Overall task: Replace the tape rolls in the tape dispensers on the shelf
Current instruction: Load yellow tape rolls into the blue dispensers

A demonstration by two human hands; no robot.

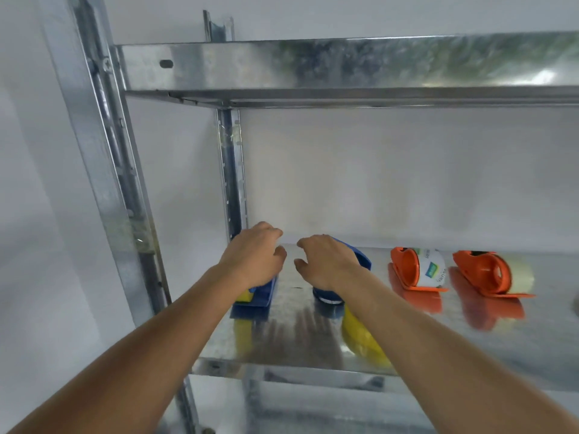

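Note:
Two blue tape dispensers stand at the left of the metal shelf (291, 333). My left hand (253, 255) hovers over the left blue dispenser (260, 297), which carries a yellow roll; its fingers are loosely curled and I cannot see a grip. My right hand (326, 261) is over the right blue dispenser (360, 261), fingers bent, covering most of it. Further right stand an orange dispenser with a white labelled roll (410, 270) and a second orange dispenser with a clear roll (488, 274).
The upper shelf (344, 67) overhangs the working space. A steel upright (103, 170) stands close at the left and a rear post (232, 170) rises behind my left hand. A dark object shows at the far right edge (576, 305).

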